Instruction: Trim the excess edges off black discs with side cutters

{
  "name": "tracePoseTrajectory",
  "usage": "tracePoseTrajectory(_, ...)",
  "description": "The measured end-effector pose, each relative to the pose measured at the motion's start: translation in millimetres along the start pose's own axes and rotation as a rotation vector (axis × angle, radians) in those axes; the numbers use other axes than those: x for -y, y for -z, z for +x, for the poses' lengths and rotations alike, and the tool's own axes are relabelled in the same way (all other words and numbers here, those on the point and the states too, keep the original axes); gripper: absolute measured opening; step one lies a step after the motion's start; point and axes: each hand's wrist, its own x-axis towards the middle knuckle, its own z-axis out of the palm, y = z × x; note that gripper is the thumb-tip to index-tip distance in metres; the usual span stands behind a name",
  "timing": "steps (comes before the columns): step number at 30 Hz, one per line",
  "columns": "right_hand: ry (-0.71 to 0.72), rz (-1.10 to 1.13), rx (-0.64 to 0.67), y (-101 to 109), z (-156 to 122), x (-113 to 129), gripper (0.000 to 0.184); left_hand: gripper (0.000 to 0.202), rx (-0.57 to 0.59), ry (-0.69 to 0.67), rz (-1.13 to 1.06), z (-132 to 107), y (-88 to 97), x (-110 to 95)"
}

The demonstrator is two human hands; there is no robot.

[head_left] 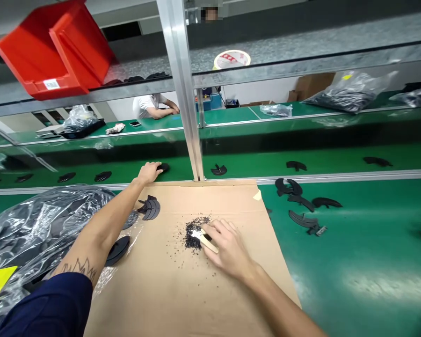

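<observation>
I'm resting my left hand (149, 172) on a part (163, 167) at the near edge of the belt (252, 161) — fingers curled onto it, gripping or only touching I can't tell. My right hand (228, 248) is pinching a knife (206, 238) over shavings (195, 230) on the cardboard (182, 290). Seemingly I'm working between trims; next calls for a sure hold on that part.

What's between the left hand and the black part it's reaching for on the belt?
Nothing visible. The left hand has its fingers on the part, at the near edge of the belt. The post stands just right of it, clear of the arm. The right hand holds a tool over the cardboard.
</observation>
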Motion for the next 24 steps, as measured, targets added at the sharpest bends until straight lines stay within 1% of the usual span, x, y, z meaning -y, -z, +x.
tracePoseTrajectory(3, -0.001, -0.008, 0.019, -1, -2, 0, 0.033, 0.037, 0.018, 0.031, 0.037, 8, -7.8, 4)
tracePoseTrajectory(5, 0.001, -0.019, 0.024, -1, -3, 1, 0.034, 0.039, 0.028, 0.005, 0.025, 17, -15.3, -2)
tracePoseTrajectory(6, 0.003, -0.025, 0.022, -1, -3, 1, 0.033, 0.039, 0.039, -0.026, 0.004, 23, -20.1, -8)
tracePoseTrajectory(8, 0.008, -0.035, 0.016, 0, -3, 2, 0.032, 0.038, 0.082, -0.118, -0.068, 38, -32.5, -26)
tracePoseTrajectory(10, 0.019, -0.044, 0.017, 0, -2, 3, 0.031, 0.038, 0.144, -0.228, -0.172, 55, -47.9, -50)
tracePoseTrajectory(14, 0.028, -0.092, 0.033, 4, -3, 3, 0.027, 0.052, 0.273, -0.445, -0.407, 82, -80.6, -99)
tracePoseTrajectory(17, 0.015, -0.135, 0.052, 8, -4, 2, 0.027, 0.060, 0.349, -0.565, -0.528, 93, -101.7, -122)
tracePoseTrajectory(19, 0.010, -0.144, 0.059, 10, -3, 2, 0.028, 0.059, 0.389, -0.602, -0.561, 95, -113.5, -130)
tracePoseTrajectory(21, 0.012, -0.144, 0.056, 10, -2, 1, 0.027, 0.050, 0.411, -0.599, -0.561, 94, -122.0, -133)
tracePoseTrajectory(23, 0.013, -0.142, 0.041, 9, -1, 0, 0.027, 0.040, 0.412, -0.565, -0.540, 91, -124.5, -131)
tracePoseTrajectory(24, 0.011, -0.140, 0.027, 7, -1, 0, 0.026, 0.037, 0.403, -0.543, -0.533, 88, -122.6, -128)
